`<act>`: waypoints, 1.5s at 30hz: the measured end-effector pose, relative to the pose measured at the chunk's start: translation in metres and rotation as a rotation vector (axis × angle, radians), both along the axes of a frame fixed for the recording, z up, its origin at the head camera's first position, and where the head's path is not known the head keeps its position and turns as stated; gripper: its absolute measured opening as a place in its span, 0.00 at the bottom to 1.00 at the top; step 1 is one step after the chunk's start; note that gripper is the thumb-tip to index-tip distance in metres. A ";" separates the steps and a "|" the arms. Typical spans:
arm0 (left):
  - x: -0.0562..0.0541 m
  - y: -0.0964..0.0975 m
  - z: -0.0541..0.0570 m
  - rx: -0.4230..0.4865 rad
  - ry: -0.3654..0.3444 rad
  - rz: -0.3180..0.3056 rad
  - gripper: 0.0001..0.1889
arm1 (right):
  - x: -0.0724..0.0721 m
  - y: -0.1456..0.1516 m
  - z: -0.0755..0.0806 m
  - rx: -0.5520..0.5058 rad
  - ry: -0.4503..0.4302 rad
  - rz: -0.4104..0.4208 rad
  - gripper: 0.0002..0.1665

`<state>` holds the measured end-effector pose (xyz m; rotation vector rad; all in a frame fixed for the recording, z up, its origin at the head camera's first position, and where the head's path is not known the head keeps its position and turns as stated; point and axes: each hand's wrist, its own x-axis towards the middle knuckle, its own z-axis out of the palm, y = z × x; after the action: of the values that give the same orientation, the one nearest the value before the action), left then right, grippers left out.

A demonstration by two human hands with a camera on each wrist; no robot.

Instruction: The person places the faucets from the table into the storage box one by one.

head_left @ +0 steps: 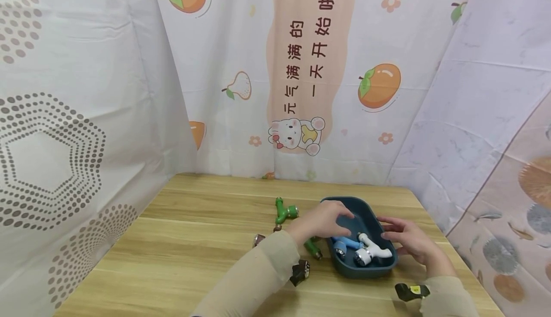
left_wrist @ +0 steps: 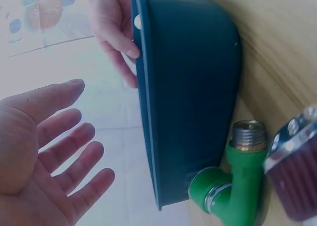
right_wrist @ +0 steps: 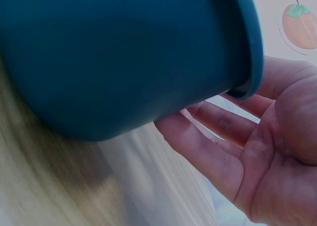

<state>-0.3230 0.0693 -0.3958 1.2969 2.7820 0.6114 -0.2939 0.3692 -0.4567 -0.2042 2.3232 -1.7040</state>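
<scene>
A dark blue plastic basin (head_left: 363, 271) stands on the right part of the table, with a white tap (head_left: 373, 252) and a blue tap (head_left: 344, 245) lying inside. Above its left side hovers my left hand (head_left: 325, 219), fingers spread and holding nothing; the left wrist view shows the same bare palm. My right hand (head_left: 411, 240) holds the basin's right rim, thumb at the edge and fingers along the outer wall (right_wrist: 129, 72). Beside the basin's left wall lies a green tap (left_wrist: 245, 186), partly covered by my left arm in the head view.
Another green tap (head_left: 281, 212) lies farther back. A brown tap (left_wrist: 297, 171) and a black fitting (head_left: 300, 272) are left of the basin. A second black piece (head_left: 411, 291) with a yellow label is by my right wrist. Printed curtains (head_left: 241, 130) enclose the wooden table (head_left: 181, 245).
</scene>
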 end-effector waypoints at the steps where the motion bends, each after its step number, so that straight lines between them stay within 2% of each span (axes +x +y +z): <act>1: 0.000 -0.002 0.001 0.003 -0.003 0.001 0.22 | 0.000 0.000 0.000 0.001 0.000 -0.001 0.41; 12: 0.001 -0.021 0.012 0.060 -0.072 0.018 0.22 | 0.002 -0.002 0.003 0.012 0.006 -0.021 0.40; 22: -0.001 -0.040 0.019 0.067 -0.054 0.042 0.22 | 0.003 -0.003 0.003 0.016 0.002 -0.023 0.40; 29: 0.001 -0.054 0.023 0.077 -0.118 0.090 0.23 | 0.002 -0.002 0.003 0.009 0.003 -0.005 0.40; 36: -0.002 -0.069 0.023 0.088 -0.077 0.078 0.23 | 0.003 -0.004 0.004 0.013 0.003 -0.022 0.40; 45: -0.006 -0.086 0.023 0.142 -0.079 0.079 0.24 | 0.003 -0.003 0.003 0.012 0.000 -0.023 0.40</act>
<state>-0.3290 -0.0168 -0.3723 1.1616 2.7814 0.8592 -0.2909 0.3660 -0.4535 -0.1760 2.3441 -1.6999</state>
